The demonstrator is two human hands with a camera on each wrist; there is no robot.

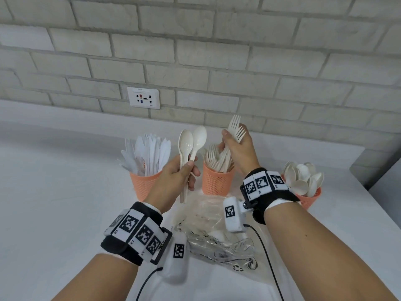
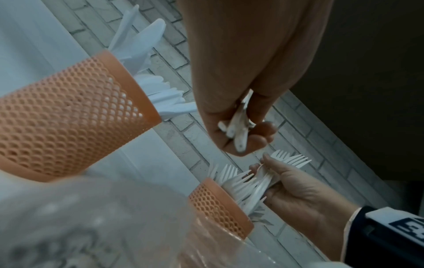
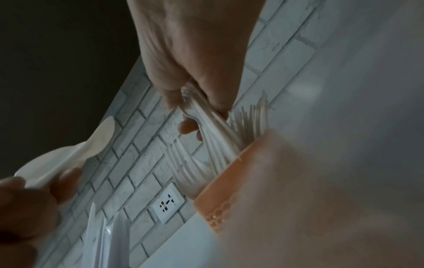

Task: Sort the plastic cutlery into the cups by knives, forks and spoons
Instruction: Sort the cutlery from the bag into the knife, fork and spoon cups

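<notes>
Three orange mesh cups stand in a row on the white counter. The left cup [image 1: 144,184] holds white knives [image 1: 149,152], the middle cup [image 1: 217,181] holds forks [image 1: 216,161], and the right cup [image 1: 309,199] holds spoons [image 1: 303,178]. My left hand [image 1: 180,177] grips a few cream spoons [image 1: 192,142] by their handles, bowls up, between the left and middle cups. Just above the middle cup my right hand [image 1: 237,148] grips a small bunch of forks [image 1: 236,129], tines up. The held forks' [image 3: 206,123] lower ends reach down into the fork cup [image 3: 229,181].
A crumpled clear plastic bag [image 1: 217,231] lies on the counter in front of the cups, under my wrists. A wall socket [image 1: 143,97] sits in the white brick wall behind. The counter's edge runs off at the far right, past the spoon cup.
</notes>
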